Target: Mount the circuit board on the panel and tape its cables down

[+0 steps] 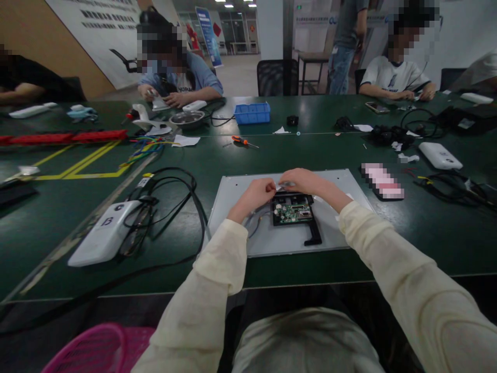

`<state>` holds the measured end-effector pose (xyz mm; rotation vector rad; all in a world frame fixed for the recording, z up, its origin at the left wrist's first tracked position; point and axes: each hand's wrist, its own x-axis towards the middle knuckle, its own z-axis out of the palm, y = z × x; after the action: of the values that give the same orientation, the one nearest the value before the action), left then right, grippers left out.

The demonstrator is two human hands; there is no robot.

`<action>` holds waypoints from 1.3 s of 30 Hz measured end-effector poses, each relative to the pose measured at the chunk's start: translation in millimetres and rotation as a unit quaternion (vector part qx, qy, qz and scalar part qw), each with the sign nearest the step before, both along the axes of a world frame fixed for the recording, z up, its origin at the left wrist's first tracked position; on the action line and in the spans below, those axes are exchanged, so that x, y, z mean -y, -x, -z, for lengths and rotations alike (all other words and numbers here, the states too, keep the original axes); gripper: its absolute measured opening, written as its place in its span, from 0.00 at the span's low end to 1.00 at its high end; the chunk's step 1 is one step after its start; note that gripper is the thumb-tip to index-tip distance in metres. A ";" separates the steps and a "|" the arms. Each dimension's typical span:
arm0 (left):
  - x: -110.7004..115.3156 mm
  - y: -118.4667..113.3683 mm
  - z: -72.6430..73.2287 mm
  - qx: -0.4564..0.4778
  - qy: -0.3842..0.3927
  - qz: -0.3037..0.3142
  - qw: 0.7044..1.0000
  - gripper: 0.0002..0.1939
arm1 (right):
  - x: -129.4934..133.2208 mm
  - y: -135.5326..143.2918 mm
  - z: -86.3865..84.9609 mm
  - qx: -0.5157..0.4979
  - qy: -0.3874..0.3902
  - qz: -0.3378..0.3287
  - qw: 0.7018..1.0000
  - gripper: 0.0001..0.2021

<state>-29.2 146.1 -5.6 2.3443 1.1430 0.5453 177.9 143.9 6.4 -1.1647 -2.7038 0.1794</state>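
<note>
Both my hands meet at the far edge of a black plastic frame (315,235) that carries a green circuit board (293,213). The frame lies on a light grey panel (233,210). Pinched between the fingertips of my left hand (257,194) is a small white piece (277,187), perhaps paper or film. My right hand (305,181) comes in from the other side, its fingers closed at the same piece; its fingertips are partly hidden. A thin grey cable (255,226) curves beside the board on the left.
On the left lies a white power bank (106,233) with black cables (194,194). Beyond the panel are an orange screwdriver (240,140) and a blue bin (252,113). A phone (382,181) lies to the right. Other people sit across the table (217,155).
</note>
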 end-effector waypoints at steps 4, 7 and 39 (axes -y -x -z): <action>-1.9 0.3 3.4 -0.008 -0.007 0.000 1.000 0.09 | -3.7 7.4 -7.0 0.033 -0.020 -0.005 0.999 0.11; -1.0 -0.7 3.4 -0.006 -0.011 0.004 1.000 0.08 | -0.3 13.4 -10.7 0.068 -0.040 -0.006 0.997 0.10; 0.6 -2.3 3.6 0.003 -0.019 0.011 1.000 0.04 | 70.8 -84.0 16.9 -0.113 0.009 0.200 0.973 0.12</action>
<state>-26.9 145.5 -9.2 2.3824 1.1132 0.5709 261.9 73.1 -10.5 -1.5592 -2.2239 0.2574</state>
